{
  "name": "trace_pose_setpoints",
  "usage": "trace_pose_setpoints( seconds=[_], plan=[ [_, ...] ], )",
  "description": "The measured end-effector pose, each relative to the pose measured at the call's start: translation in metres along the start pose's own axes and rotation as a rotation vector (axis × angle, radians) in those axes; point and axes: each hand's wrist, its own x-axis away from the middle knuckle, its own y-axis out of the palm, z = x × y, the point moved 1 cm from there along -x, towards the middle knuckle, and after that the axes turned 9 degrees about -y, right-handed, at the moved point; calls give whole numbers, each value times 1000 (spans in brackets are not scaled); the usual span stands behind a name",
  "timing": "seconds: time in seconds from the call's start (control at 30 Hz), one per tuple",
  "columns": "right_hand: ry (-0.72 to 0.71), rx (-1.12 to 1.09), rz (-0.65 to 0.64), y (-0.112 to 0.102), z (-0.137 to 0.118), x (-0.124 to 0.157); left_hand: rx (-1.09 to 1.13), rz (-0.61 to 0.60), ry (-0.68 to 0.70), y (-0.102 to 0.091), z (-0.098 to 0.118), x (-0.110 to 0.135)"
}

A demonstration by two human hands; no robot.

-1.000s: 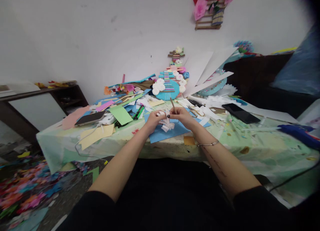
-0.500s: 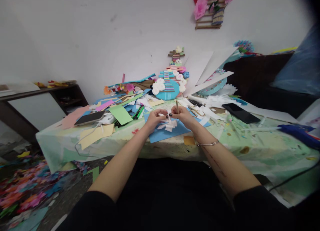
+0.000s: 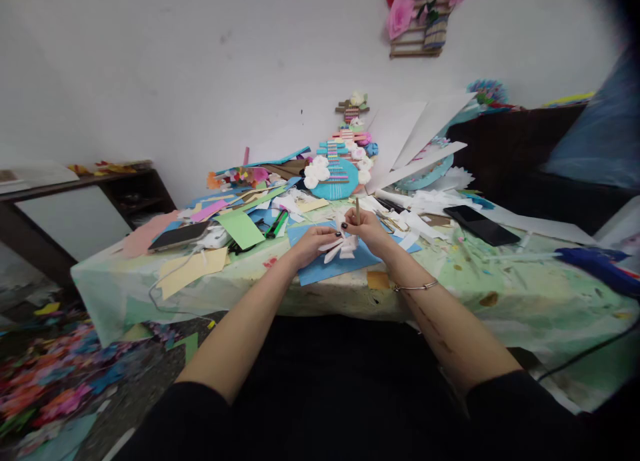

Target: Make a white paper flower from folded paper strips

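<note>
Between my hands is a white paper flower (image 3: 345,249) with long petals spread out, some curled. My left hand (image 3: 316,243) pinches it from the left with thumb and finger. On the other side, my right hand (image 3: 369,233) has its fingers closed around a thin brown stick (image 3: 357,211) that points upward, and its fingertips meet the flower's petals. A sheet of blue paper (image 3: 320,273) lies on the table under both hands.
Paper scraps, a green cutter (image 3: 277,224) and a phone (image 3: 179,236) lie to the left. At right are scissors (image 3: 386,222), a black phone (image 3: 481,225) and a blue glue gun (image 3: 597,268). A turquoise round decoration (image 3: 336,179) leans at the wall.
The flower has turned a little, and its petals now fan out more toward the left. Both hands have shifted slightly to the right.
</note>
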Motion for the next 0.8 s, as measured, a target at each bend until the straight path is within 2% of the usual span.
trace_pose_setpoints(
  seconds=[0.27, 0.5, 0.63, 0.8],
  plan=[
    [15, -122, 104, -4, 9, -5, -80, -31, 79, -1, 0, 0],
    [27, -186, 186, -10, 17, -9, -14, 63, 178, -3, 4, -1],
    [18, -179, 171, -10, 13, -7, 37, 79, 194, -3, 6, 0],
    [46, -184, 108, -5, 7, -4, 6, 87, 137, -3, 6, 1]
  ],
)
